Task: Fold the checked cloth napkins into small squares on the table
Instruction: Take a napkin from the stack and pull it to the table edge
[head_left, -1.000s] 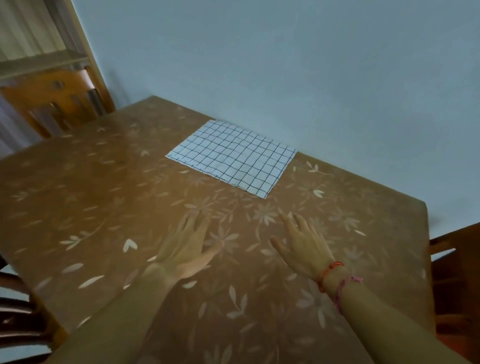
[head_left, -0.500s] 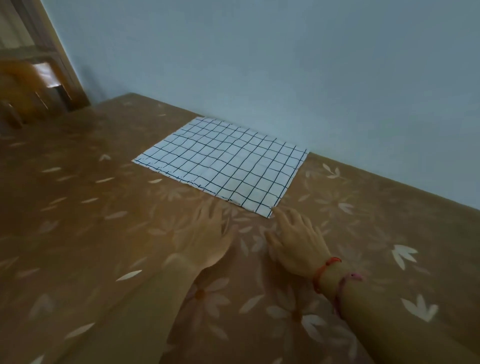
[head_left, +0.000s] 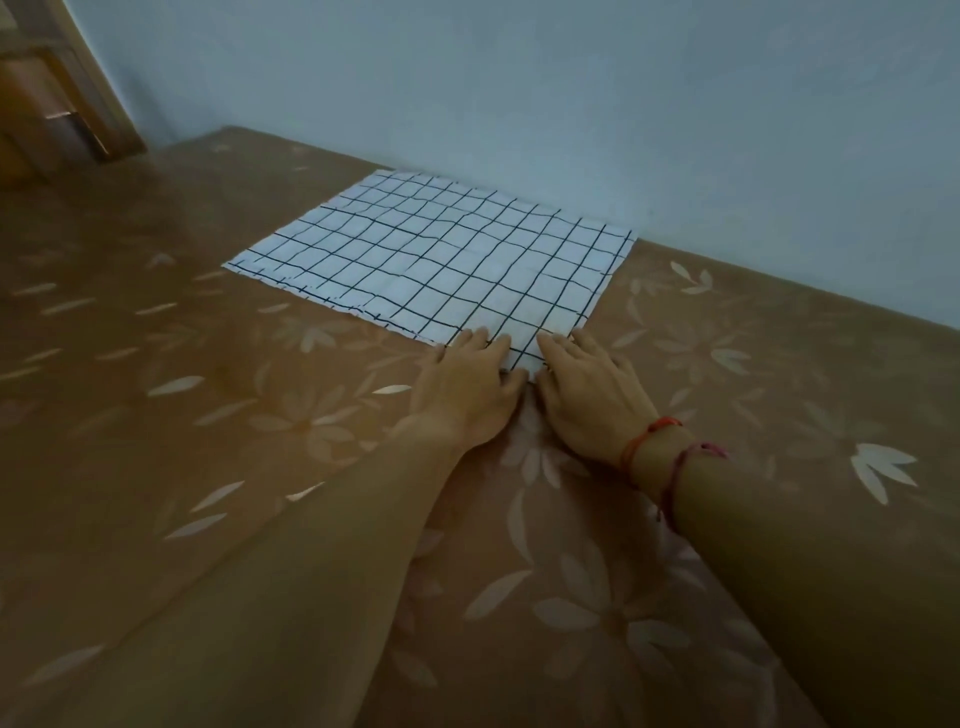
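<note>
Left hand (head_left: 467, 387) and right hand (head_left: 587, 397) touch the napkin (head_left: 441, 249) corner, grip apparently apart.

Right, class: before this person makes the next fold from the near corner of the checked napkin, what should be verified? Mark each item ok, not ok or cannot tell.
1. Checked napkin lies spread flat on the table: ok.
2. Left hand has its fingertips on the near corner: ok.
3. Right hand has its fingertips on the same corner: ok.
4. Nothing else lies on the napkin: ok.
5. Corner raised for the fold: not ok, it lies flat under the fingers.
6. Napkin is a single layer: cannot tell; its left edge looks doubled.
</note>
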